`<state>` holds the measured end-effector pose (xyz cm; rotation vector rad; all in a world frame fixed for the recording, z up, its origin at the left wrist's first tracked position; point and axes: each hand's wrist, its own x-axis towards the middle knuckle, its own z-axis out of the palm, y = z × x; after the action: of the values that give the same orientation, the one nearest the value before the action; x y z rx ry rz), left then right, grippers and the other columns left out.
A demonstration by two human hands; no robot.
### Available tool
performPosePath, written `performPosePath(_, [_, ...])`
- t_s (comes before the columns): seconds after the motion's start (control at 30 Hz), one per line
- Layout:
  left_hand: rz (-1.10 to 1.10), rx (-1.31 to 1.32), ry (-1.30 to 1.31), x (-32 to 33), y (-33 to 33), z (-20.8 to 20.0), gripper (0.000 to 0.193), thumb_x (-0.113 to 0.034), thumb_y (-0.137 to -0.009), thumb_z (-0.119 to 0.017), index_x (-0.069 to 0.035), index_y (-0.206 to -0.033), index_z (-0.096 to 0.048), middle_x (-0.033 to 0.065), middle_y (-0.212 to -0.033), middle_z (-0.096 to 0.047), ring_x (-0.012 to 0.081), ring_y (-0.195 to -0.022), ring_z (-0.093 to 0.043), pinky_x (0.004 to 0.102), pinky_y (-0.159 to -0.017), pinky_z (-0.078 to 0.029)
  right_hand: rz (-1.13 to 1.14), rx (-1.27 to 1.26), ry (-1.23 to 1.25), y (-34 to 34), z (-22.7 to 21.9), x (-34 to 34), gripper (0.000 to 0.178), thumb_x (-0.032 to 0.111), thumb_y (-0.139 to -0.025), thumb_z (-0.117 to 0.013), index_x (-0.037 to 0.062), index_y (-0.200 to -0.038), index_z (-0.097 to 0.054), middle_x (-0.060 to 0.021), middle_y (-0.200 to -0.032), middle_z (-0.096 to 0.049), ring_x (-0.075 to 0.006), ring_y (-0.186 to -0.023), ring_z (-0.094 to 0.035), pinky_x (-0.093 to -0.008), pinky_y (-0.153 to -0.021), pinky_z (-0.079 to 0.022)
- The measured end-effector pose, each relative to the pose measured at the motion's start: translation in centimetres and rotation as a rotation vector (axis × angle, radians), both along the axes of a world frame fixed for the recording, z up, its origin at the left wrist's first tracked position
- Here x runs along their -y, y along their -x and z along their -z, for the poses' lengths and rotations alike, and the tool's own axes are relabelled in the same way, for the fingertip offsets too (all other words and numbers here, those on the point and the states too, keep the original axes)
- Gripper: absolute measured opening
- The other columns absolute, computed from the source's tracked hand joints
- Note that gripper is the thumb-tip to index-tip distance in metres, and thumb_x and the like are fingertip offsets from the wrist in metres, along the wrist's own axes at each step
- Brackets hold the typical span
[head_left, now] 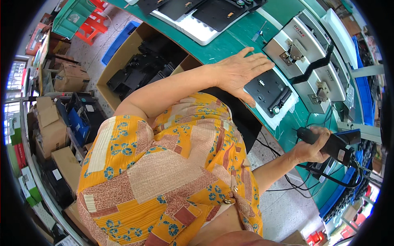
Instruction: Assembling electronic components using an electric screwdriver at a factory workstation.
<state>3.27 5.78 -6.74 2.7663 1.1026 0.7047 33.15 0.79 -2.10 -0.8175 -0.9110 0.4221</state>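
Note:
My left hand is spread flat with its fingers apart, over the far left end of a black plastic panel. That panel has a round knob-like end and lies on a white padded sheet on the green bench. My right hand is wrapped round a black electric screwdriver, whose tip points left toward the panel; a cord trails from its other end. Beyond the panel stand light-grey housings with metal latches and a black bar between them.
A cardboard box of black plastic parts stands left of the bench. Further black panels lie on a white tray. A small screwdriver rests near the housings. Black cables hang by the bench's right end.

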Motion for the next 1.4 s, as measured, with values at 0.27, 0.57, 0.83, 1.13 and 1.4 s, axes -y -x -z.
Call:
performPosePath(0.27, [-0.053, -0.022, 0.006, 0.0, 0.1, 0.2, 0.122, -0.076, -0.072, -0.072, 0.003, -0.156, -0.032, 0.0213, -0.16, -0.039, 0.0378, -0.151, -0.03, 0.0599, -0.124, -0.016, 0.097, 0.018, -0.003, -0.2, 0.2, 0.1, 0.021, 0.001, -0.09, -0.071, -0.0079, -0.105, -0.058, -0.012, -0.081, -0.061, -0.0177, -0.066, -0.055, -0.0302, -0.061, -0.048])
performPosePath(0.57, [-0.02, 0.178, 0.094, -0.2, -0.3, 0.5, 0.127, -0.074, -0.065, -0.077, 0.008, -0.153, -0.035, 0.0299, -0.156, -0.039, 0.0444, -0.15, -0.029, 0.0594, -0.123, -0.014, 0.151, 0.036, 0.002, -1.9, 0.4, -0.8, 0.017, 0.003, -0.089, -0.073, -0.0063, -0.094, -0.059, -0.0115, -0.079, -0.06, -0.0184, -0.064, -0.053, -0.0312, -0.061, -0.047])
performPosePath(0.83, [0.034, 0.295, 0.282, -0.7, 0.4, -0.3, 0.124, -0.062, -0.066, -0.085, 0.007, -0.154, -0.032, 0.0329, -0.158, -0.033, 0.047, -0.151, -0.026, 0.0605, -0.124, -0.012, 0.507, 0.147, 0.132, 0.8, -0.5, -2.3, 0.021, 0.004, -0.086, -0.076, -0.0082, -0.099, -0.065, -0.0127, -0.08, -0.065, -0.0173, -0.058, -0.058, -0.0299, -0.054, -0.054])
performPosePath(1.13, [-0.015, 0.397, 0.232, -0.2, 1.6, -0.2, 0.081, -0.039, -0.082, -0.08, 0.012, -0.137, -0.05, 0.0294, -0.141, -0.053, 0.0449, -0.139, -0.043, 0.06, -0.119, -0.024, 0.499, 0.068, 0.094, 4.2, -1.4, -3.6, 0.019, 0.006, -0.085, -0.078, -0.0037, -0.093, -0.064, -0.01, -0.072, -0.063, -0.0173, -0.056, -0.058, -0.0305, -0.056, -0.054])
performPosePath(1.4, [-0.116, 0.359, 0.145, -0.1, 1.8, 0.4, 0.049, -0.015, -0.084, -0.075, 0.0, -0.128, -0.062, 0.0161, -0.133, -0.061, 0.0366, -0.129, -0.053, 0.0531, -0.115, -0.033, 0.396, 0.08, 0.062, 6.6, -1.1, -6.5, 0.018, 0.006, -0.085, -0.077, -0.002, -0.093, -0.063, -0.0088, -0.069, -0.065, -0.0156, -0.055, -0.062, -0.0306, -0.055, -0.055])
